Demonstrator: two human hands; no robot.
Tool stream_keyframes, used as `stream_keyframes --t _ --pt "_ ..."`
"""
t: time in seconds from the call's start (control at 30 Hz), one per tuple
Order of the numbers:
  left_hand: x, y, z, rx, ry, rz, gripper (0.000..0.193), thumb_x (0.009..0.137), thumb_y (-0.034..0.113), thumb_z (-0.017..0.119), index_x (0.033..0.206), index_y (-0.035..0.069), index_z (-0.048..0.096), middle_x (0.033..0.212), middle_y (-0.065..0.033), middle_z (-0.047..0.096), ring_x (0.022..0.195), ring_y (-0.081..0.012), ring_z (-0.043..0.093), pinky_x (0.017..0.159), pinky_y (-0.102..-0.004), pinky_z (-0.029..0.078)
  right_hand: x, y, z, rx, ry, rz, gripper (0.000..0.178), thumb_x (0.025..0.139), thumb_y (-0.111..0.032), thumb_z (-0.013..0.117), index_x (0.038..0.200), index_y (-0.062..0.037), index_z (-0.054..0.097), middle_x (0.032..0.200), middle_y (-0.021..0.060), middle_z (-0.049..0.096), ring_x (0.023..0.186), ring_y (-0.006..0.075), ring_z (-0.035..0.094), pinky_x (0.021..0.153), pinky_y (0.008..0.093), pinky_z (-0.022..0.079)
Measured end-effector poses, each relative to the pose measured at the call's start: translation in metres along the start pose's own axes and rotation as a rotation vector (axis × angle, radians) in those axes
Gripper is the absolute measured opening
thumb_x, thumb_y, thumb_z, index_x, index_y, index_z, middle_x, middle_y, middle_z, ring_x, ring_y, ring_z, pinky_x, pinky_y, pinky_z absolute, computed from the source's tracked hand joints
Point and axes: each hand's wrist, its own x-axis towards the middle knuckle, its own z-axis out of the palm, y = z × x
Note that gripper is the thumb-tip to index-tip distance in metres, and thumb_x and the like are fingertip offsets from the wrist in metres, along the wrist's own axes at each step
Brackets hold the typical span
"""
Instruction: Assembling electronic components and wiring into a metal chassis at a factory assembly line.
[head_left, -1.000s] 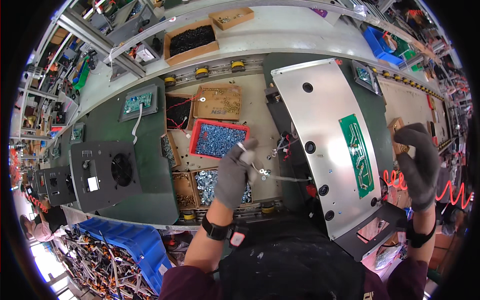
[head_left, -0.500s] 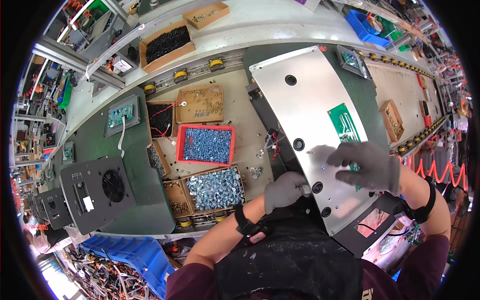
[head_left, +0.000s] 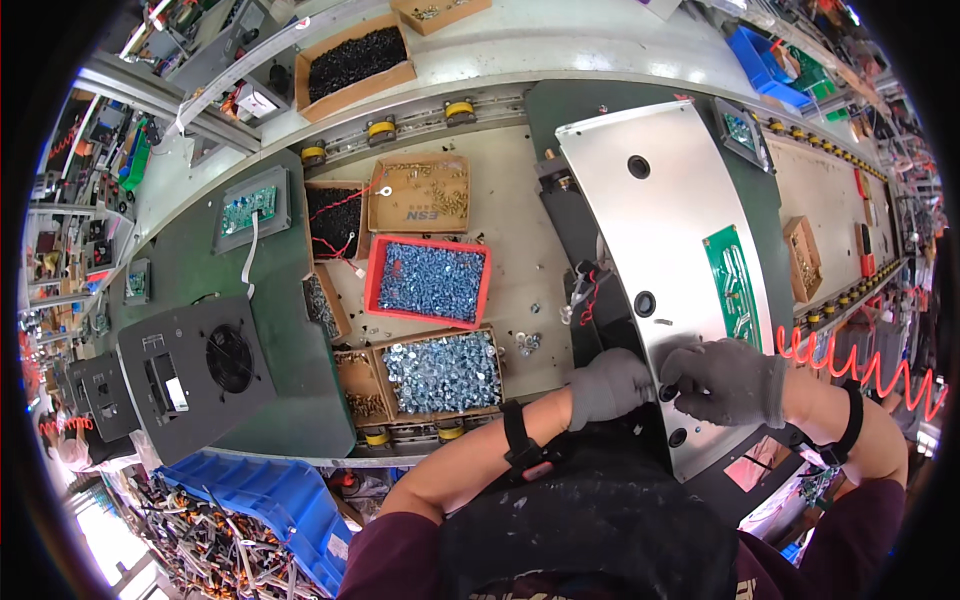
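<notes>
A long silver metal panel [head_left: 670, 215] slants in front of me, with round black grommets along it and a green circuit board [head_left: 735, 285] at its right side. My left hand [head_left: 610, 388], in a grey glove, is closed at the panel's left edge; anything in its fingers is hidden. Over the lower part of the panel is my right hand [head_left: 728, 380], also gloved, its fingers drawn together beside a black grommet [head_left: 668, 392]. What those fingers hold, if anything, I cannot make out. A small dark pin-like piece [head_left: 661, 322] lies on the panel above them.
Left of the panel stand a red tray of bluish screws [head_left: 430, 281], a box of shiny metal fasteners [head_left: 443, 372] and a cardboard box with brass-coloured pieces [head_left: 418, 196]. Further left is a black fan housing [head_left: 195, 380]. A red coiled hose [head_left: 860, 365] hangs at right.
My right hand has come down and left across the panel, and its spread fingers have closed near the grommet. The left hand stays at the panel's edge. The whole view has shifted.
</notes>
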Motion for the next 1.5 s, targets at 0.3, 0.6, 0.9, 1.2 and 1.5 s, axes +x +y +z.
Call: stream_keyframes --t 0.3,0.6,0.9,1.2,1.5 --pt "-0.004 0.01 -0.005 -0.74 -0.105 -0.449 0.013 0.083 0.006 0.06 0.089 -0.001 0.069 0.073 -0.0089 0.067 0.068 -0.0139 0.062 0.066 -0.0279 0.05 -0.004 0.003 0.0 0.043 0.003 0.006 0.021 0.08 -0.011 0.061 0.1 -0.0087 0.056 0.094 0.0126 0.062 0.082 0.0323 0.065 0.072 0.042 0.052" --pt "0.01 0.036 -0.008 -0.636 0.001 -0.614 0.015 0.084 0.004 0.055 0.077 -0.003 0.067 0.067 -0.0105 0.066 0.056 -0.0125 0.061 0.05 -0.0288 0.046 -0.006 0.004 0.001 0.003 0.017 0.022 0.019 0.08 -0.012 0.061 0.097 -0.0086 0.056 0.096 0.0128 0.061 0.082 0.0323 0.064 0.072 0.043 0.051" --pt "-0.011 0.015 -0.041 -0.784 -0.436 -0.261 0.033 0.095 0.026 0.052 0.117 0.002 0.059 0.08 -0.0068 0.065 0.065 -0.0111 0.058 0.061 -0.0254 0.048 -0.001 -0.003 0.006 -0.654 0.013 -0.269 0.028 0.081 -0.02 0.059 0.108 -0.0117 0.061 0.107 0.0104 0.059 0.099 0.0265 0.059 0.079 0.0368 0.049" --pt "-0.023 -0.047 -0.218 -0.336 -0.022 -0.554 0.04 0.093 0.037 0.056 0.12 0.008 0.062 0.084 -0.005 0.065 0.067 -0.0101 0.059 0.063 -0.0264 0.049 -0.021 0.013 -0.045 0.522 0.037 0.122 0.021 0.072 -0.006 0.071 0.091 -0.006 0.063 0.069 0.0048 0.061 0.061 0.0159 0.062 0.054 0.0282 0.046" --pt "0.209 -0.068 -0.262 0.274 -0.049 -0.491 0.06 0.09 0.057 0.046 0.113 0.005 0.065 0.102 -0.0181 0.067 0.095 -0.0322 0.064 0.085 -0.0411 0.047 0.0 0.071 -0.065 1.021 0.876 0.111 0.023 0.081 0.002 0.063 0.1 -0.0034 0.052 0.082 0.0007 0.053 0.072 0.008 0.052 0.062 0.0254 0.044"
